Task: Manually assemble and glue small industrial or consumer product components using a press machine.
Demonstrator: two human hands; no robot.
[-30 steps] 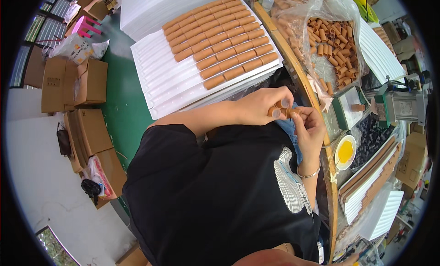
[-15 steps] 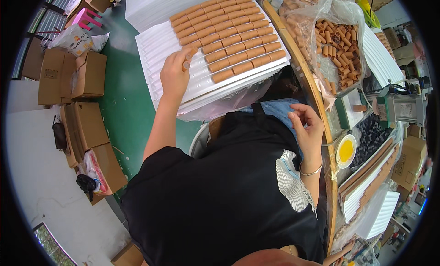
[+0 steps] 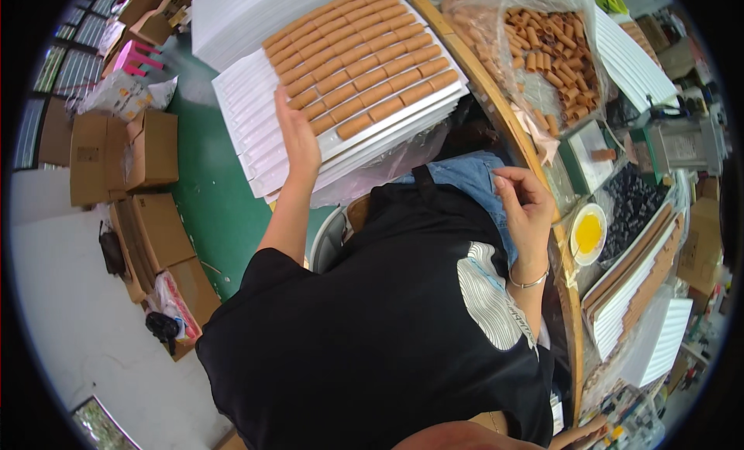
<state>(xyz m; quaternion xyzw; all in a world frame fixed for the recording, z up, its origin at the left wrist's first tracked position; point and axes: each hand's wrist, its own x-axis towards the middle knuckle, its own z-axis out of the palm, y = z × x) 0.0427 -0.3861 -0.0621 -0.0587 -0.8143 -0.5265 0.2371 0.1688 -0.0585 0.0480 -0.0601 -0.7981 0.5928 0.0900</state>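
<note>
Short orange-brown tubes [image 3: 353, 59] lie end to end in several rows on a white ridged tray [image 3: 242, 113]. This tray tops a stack of similar white sheets. My left hand [image 3: 298, 136] is at the left ends of the lower rows, fingers stretched out and flat, the fingertips beside the tubes; whether they touch is hard to tell. Nothing shows in its grasp. Above the bench edge, near my lap, my right hand [image 3: 528, 202] hovers with fingers loosely curled and a small gap between thumb and forefinger. No object is visible in it.
A clear plastic bag [image 3: 535, 101] of loose tubes lies on the wood-edged bench [image 3: 496, 82] to the right. Nearby are a white bowl [image 3: 580, 252] of yellow contents, a small green-and-white device [image 3: 589, 159] and black pieces [image 3: 632, 210]. Cardboard boxes [image 3: 155, 156] stand at left.
My left hand has let go of the tubes it held at the row ends, and its fingers have straightened. Those rows now reach further left. My right hand stays beside the bench, its fingers slightly shifted.
</note>
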